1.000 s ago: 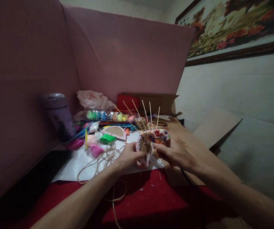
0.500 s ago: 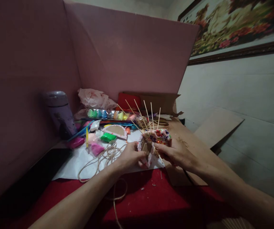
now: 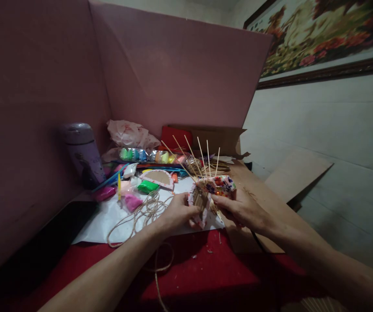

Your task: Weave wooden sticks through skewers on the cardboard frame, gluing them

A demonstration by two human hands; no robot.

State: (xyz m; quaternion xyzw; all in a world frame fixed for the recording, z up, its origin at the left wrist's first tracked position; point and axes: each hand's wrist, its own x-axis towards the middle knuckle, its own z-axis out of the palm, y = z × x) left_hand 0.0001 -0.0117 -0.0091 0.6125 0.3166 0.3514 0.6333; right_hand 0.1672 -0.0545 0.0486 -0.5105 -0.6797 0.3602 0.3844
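Between my hands is a small cardboard craft piece [image 3: 200, 203] edged in flower-print fabric [image 3: 220, 185], with several thin wooden sticks [image 3: 201, 156] fanning up out of it. My left hand [image 3: 181, 212] is closed on its left edge, thumb in front. My right hand [image 3: 235, 208] grips the fabric-covered right side, its thumb pressed near the middle; the other fingers are partly hidden behind. Left of my left hand lies a loose tangle of twine [image 3: 150, 208]. Past it rests a half-round cardboard piece [image 3: 158, 177] with a pale fabric border.
Packets of coloured clay [image 3: 148, 186], a clay strip pack [image 3: 134, 154] and a purple flask [image 3: 84, 151] stand at the left and back. White paper [image 3: 95, 227] covers part of the red cloth [image 3: 202, 273]. Cardboard [image 3: 264, 203] lies at the right; a pink panel [image 3: 180, 69] rises behind.
Almost nothing differs. The craft piece and both hands sit very slightly further right in the picture, and the whole view has shifted a little the same way. Both hands keep their hold.
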